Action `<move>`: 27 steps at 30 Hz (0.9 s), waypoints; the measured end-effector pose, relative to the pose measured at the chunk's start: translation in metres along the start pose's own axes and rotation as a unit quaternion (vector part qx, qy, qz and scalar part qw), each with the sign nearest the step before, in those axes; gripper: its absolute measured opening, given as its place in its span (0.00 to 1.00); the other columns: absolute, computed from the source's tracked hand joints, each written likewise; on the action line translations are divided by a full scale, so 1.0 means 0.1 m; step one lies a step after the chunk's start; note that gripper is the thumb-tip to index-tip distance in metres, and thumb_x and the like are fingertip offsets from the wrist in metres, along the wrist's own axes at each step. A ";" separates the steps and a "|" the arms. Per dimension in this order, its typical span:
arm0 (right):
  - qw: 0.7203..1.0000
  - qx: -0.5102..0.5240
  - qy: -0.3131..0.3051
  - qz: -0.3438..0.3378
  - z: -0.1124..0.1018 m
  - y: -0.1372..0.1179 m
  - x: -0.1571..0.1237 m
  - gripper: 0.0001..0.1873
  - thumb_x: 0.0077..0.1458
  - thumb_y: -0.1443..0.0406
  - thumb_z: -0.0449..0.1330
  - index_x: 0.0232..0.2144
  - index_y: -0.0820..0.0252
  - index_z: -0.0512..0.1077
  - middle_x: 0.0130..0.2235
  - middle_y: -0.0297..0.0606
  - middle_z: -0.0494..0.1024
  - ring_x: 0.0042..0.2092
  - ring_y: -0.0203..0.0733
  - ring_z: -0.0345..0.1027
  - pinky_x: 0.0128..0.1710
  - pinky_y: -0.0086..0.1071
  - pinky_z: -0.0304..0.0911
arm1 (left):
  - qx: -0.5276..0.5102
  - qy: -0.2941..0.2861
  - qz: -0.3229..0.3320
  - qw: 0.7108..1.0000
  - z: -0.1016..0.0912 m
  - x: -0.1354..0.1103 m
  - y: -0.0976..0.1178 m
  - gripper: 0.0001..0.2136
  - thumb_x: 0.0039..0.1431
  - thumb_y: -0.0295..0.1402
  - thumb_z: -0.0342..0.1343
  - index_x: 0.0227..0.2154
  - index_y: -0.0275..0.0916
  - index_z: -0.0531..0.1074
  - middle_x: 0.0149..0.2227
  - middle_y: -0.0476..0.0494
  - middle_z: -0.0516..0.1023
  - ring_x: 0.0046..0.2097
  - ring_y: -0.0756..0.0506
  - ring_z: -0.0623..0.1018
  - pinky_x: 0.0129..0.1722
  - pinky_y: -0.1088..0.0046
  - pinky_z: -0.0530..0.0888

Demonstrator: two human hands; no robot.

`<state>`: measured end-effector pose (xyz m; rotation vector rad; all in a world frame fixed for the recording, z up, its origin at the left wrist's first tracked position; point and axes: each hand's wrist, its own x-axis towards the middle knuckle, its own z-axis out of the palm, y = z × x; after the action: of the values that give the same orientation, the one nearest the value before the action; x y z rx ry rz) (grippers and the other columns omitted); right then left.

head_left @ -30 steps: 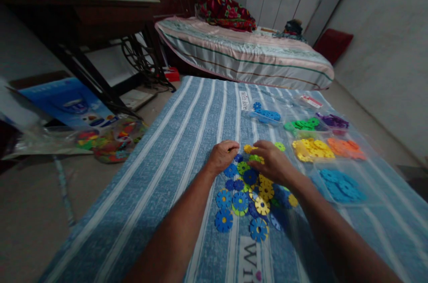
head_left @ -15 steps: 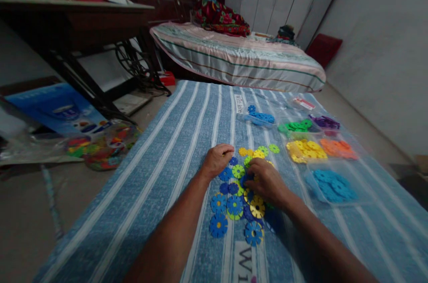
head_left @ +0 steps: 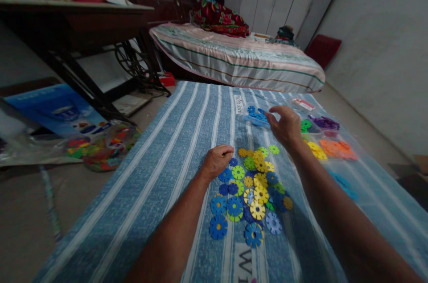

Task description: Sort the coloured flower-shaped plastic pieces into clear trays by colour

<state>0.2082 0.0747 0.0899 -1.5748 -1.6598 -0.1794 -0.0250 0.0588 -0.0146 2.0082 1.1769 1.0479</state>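
My left hand (head_left: 217, 161) rests closed on the cloth at the left edge of a loose pile of notched plastic discs. A bit of yellow shows inside its curled fingers, too small to name. By its fingertips lie a dark blue disc (head_left: 233, 162) and a light green disc (head_left: 238, 172). Yellow discs (head_left: 261, 194) and blue discs (head_left: 218, 227) make up much of the pile. Over the right side of a clear tray of blue discs (head_left: 256, 116) hovers my right hand (head_left: 286, 126). Its thumb and forefinger are slightly apart, with blue discs just beyond the tips.
Right of the pile stand compartments of green (head_left: 305, 125), purple (head_left: 325, 123), yellow (head_left: 317, 149) and orange discs (head_left: 338, 149). My right forearm partly covers a box of light blue discs (head_left: 344, 185). A striped cloth (head_left: 187, 140) lies underneath. Beyond is a bed (head_left: 240, 58).
My right hand has moved from the pile forward and right to the tray of blue discs. The dark blue disc it touched is gone from that spot. My left hand has stayed put.
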 end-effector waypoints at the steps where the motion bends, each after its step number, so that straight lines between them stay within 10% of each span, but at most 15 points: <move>1: 1.000 -0.003 -0.009 -0.017 0.01 -0.02 -0.04 0.06 0.56 0.62 0.60 0.33 0.59 0.75 0.36 0.43 0.78 0.39 0.48 0.71 0.41 0.39 0.63 | -0.002 -0.001 0.001 1.000 0.00 0.00 0.00 0.08 0.56 0.28 0.54 0.32 0.40 0.79 0.40 0.46 0.83 0.44 0.47 0.81 0.50 0.69 0.76; 10: 0.930 0.027 -0.323 -0.176 0.26 -0.64 -1.14 0.06 0.56 0.63 0.63 0.33 0.60 0.77 0.42 0.45 0.77 0.48 0.48 0.68 0.49 0.39 0.65 | -0.036 -0.003 -0.042 0.998 -0.02 0.00 0.04 0.08 0.55 0.29 0.55 0.34 0.40 0.79 0.40 0.47 0.83 0.44 0.47 0.81 0.50 0.70 0.76; 15: 0.927 -0.041 -0.345 -0.144 0.34 -0.77 -1.23 0.19 0.53 0.56 0.66 0.41 0.64 0.77 0.51 0.51 0.73 0.57 0.58 0.61 0.54 0.48 0.62 | -0.054 0.005 -0.068 0.996 -0.04 0.02 0.03 0.08 0.54 0.29 0.55 0.34 0.39 0.80 0.40 0.46 0.83 0.44 0.47 0.81 0.50 0.70 0.76; 27: 0.932 0.179 -0.313 -0.018 0.29 -0.57 -1.20 0.06 0.49 0.70 0.66 0.24 0.59 0.72 0.37 0.38 0.78 0.43 0.42 0.71 0.46 0.36 0.65 | -0.062 0.004 -0.076 0.995 -0.03 0.02 0.03 0.08 0.55 0.31 0.56 0.34 0.39 0.80 0.39 0.46 0.83 0.44 0.46 0.81 0.49 0.70 0.76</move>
<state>0.1303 -0.0117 0.0189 -1.3911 -2.0508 0.6415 -0.0253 0.0593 -0.0102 1.7916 1.2182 1.0285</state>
